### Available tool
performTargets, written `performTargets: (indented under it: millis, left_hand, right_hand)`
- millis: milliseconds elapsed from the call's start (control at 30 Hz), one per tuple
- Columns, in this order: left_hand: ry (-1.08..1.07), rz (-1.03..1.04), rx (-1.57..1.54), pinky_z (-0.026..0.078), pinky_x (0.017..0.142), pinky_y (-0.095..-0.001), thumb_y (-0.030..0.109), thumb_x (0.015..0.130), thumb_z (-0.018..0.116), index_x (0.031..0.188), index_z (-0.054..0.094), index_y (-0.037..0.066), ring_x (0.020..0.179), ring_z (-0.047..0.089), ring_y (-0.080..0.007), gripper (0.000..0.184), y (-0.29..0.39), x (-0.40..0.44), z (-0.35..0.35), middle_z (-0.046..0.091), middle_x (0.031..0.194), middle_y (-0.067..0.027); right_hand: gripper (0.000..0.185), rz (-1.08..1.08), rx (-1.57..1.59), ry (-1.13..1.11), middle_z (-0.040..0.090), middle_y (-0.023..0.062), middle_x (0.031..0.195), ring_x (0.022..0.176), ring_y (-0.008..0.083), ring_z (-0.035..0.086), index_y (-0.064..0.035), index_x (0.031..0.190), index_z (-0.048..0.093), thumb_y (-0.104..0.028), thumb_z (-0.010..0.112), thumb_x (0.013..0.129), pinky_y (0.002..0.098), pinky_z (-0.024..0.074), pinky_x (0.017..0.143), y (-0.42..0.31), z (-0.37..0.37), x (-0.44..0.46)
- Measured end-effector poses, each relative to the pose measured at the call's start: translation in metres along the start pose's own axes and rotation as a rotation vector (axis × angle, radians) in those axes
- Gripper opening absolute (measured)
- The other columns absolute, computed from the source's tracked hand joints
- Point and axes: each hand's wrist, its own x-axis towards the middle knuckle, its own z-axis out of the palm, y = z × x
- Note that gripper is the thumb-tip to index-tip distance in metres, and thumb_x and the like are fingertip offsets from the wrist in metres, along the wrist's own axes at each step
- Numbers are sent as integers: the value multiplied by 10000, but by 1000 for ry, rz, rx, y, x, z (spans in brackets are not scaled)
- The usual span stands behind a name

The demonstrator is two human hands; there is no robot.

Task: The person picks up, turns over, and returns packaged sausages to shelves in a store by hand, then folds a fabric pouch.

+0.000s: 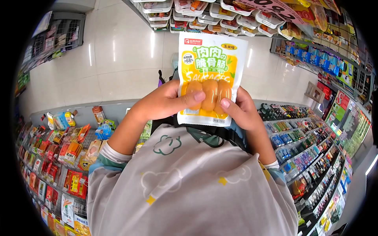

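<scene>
A white and yellow sausage packet (212, 59) is held upright in front of my chest, its printed face toward me. Through its lower part several plump sausages show. My left hand (171, 100) grips the packet's left side, the thumb lying across the front. On the right side my right hand (243, 109) holds it too, with the thumb pressed near the lower right. The other fingers of both hands are mostly hidden behind the packet.
Shelves of packaged snacks (75, 151) stand at the left. Racks of small bottles and packets (299, 153) fill the right. Beyond the packet are white trays of goods (220, 11) under a pink price sign (275, 10). Pale floor tiles (118, 59) show at upper left.
</scene>
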Motion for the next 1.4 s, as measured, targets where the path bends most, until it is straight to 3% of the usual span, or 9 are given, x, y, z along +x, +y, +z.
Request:
performTargets:
  millis: [267,367,600,833,1200,1233,1300,1400]
  left_hand:
    - [-169,63,19,474,933,-293,378,949,643,1325,526,22,1092,574,-141,530,4,8,2,620,1192,-56]
    - [-172,43,-66,471,939,-295,396,951,635,1349,504,26,1094,572,-139,559,6,9,3,614,1205,-53]
    - [-87,59,-142,470,933,-291,419,962,608,1339,517,29,1090,567,-137,549,4,9,10,615,1198,-47]
    - [-162,21,66,472,932,-296,423,977,580,1332,516,20,1083,575,-145,541,7,23,19,620,1201,-62]
    - [-150,0,210,486,922,-320,457,981,557,1259,581,11,1046,609,-169,526,5,46,29,656,1140,-91]
    - [-121,-27,165,501,844,-299,472,984,541,1246,591,14,955,617,-147,529,6,48,29,662,1085,-79]
    - [-50,-127,238,455,573,-223,508,993,495,1201,615,23,660,549,-62,542,4,51,23,637,860,-8]
    - [51,-74,184,385,501,-202,513,994,485,1159,626,31,579,471,-37,529,-3,62,38,581,763,26]
  right_hand:
    - [343,28,62,6,635,57,1156,1060,115,566,18,1252,558,-148,604,955,293,450,931,-5,1,-5]
    - [355,-9,115,2,640,54,1146,1049,110,569,15,1266,547,-153,599,958,286,453,918,0,-2,-3]
    - [387,146,322,-39,638,66,1175,1074,137,580,7,1286,546,-147,622,940,300,456,943,2,-8,1]
    - [408,244,314,21,659,66,1152,1043,133,612,1,1240,601,-126,712,869,294,483,914,-2,-10,-4]
    - [359,173,365,161,676,60,1101,1004,140,629,-2,1183,613,-100,689,846,306,491,902,8,-26,-18]
    - [363,162,369,164,675,61,1101,1003,140,629,0,1186,612,-96,689,844,306,491,902,8,-29,-19]
    - [367,165,379,173,675,63,1101,1001,141,630,1,1189,611,-96,690,844,306,492,901,11,-32,-20]
    - [373,178,386,167,675,64,1101,1000,142,632,3,1196,609,-96,692,845,306,494,898,16,-45,-25]
